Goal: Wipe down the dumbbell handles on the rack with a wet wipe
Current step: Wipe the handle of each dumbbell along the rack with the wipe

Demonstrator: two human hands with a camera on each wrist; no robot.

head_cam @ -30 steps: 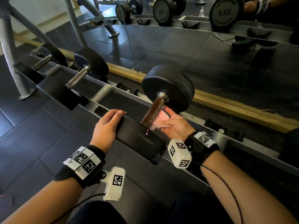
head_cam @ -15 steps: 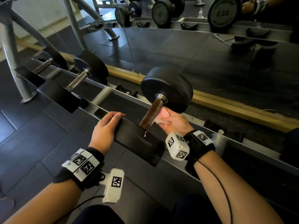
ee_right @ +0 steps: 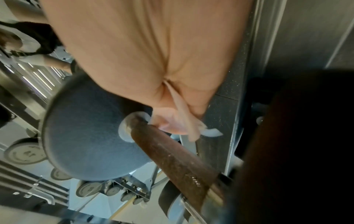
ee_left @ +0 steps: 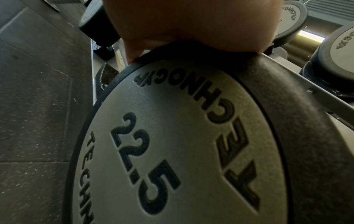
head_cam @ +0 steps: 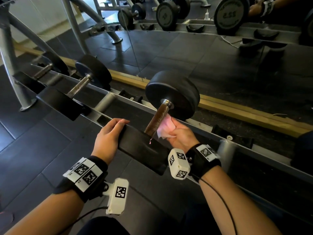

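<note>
The right hand [head_cam: 182, 136] clutches a crumpled pink wet wipe [head_cam: 165, 128] and presses it against the right side of the brown dumbbell handle [head_cam: 157, 120], near its far end by the far weight head [head_cam: 176, 94]. The left hand [head_cam: 108, 138] curls over the top edge of the near weight head [head_cam: 144, 150], marked 22.5 in the left wrist view. The dumbbell lies across the grey rack [head_cam: 108, 100], with two more dumbbells [head_cam: 79, 87] to the left.
</note>
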